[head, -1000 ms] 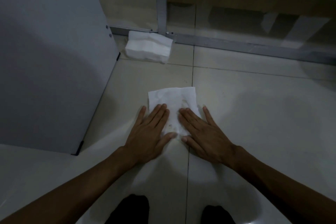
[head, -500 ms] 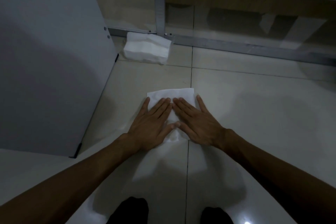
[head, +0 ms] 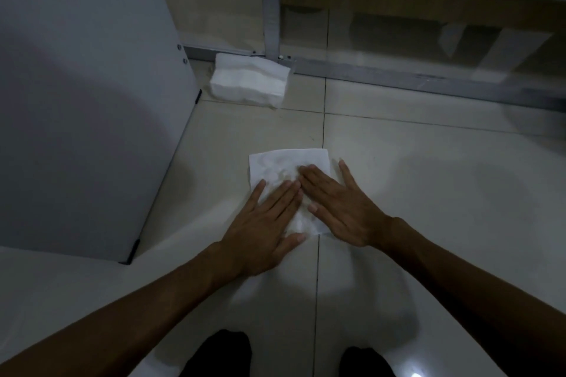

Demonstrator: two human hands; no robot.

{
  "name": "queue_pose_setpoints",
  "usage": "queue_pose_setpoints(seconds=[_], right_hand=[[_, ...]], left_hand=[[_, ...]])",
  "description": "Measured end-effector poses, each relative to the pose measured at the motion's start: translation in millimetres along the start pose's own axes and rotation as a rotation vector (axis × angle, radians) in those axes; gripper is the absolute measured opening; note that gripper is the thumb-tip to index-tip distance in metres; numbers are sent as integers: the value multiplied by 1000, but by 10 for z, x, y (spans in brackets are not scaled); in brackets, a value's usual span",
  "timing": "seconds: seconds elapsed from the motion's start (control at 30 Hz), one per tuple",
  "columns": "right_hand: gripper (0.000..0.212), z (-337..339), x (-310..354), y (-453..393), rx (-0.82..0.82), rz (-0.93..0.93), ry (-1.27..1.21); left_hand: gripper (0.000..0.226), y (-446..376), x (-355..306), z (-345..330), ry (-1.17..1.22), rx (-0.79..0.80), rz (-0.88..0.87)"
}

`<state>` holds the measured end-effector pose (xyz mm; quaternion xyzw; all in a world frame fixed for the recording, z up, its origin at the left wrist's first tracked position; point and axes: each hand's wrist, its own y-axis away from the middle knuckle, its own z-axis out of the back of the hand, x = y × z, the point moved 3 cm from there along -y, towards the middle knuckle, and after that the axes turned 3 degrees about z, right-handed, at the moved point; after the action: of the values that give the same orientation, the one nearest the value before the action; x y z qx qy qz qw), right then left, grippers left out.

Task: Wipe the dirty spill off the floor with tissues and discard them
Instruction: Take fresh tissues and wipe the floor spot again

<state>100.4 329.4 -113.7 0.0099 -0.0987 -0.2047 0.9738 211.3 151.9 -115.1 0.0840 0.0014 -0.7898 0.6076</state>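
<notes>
A white tissue (head: 277,162) lies flat on the pale tiled floor (head: 428,193), spread across a tile joint, with faint damp marks in it. My left hand (head: 265,222) presses flat on its near left part, fingers spread. My right hand (head: 340,206) presses flat on its right side, fingertips reaching the middle of the sheet. Neither hand grips the tissue. The spill itself is hidden under the sheet. A white stack of tissues (head: 249,82) lies on the floor farther away, near the wall rail.
A tall grey cabinet panel (head: 85,101) stands close on the left. A metal frame rail and post (head: 272,9) with glass panels run along the far side. My two dark shoes (head: 220,355) are at the bottom edge.
Both hands slid forward over the tissue, then back toward me. My right hand now sits farther forward than my left, and more of the sheet's far edge shows.
</notes>
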Motion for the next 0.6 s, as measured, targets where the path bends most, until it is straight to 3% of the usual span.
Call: queue_pose_setpoints(seconds=[0.1, 0.2, 0.3, 0.43, 0.6], right_hand=[[62, 97, -31, -33, 18, -59, -227], [66, 217, -59, -12, -101, -155, -414], [69, 243, 15, 86, -162, -153, -289], [76, 74, 188, 234, -15, -80, -20], [79, 46, 193, 212, -22, -106, 6]], left_hand=[[81, -8, 0, 56, 19, 7, 10], [82, 3, 1, 127, 71, -8, 54], [80, 48, 35, 145, 94, -31, 107], [81, 80, 104, 100, 34, 29, 140], [80, 59, 114, 77, 35, -5, 144]])
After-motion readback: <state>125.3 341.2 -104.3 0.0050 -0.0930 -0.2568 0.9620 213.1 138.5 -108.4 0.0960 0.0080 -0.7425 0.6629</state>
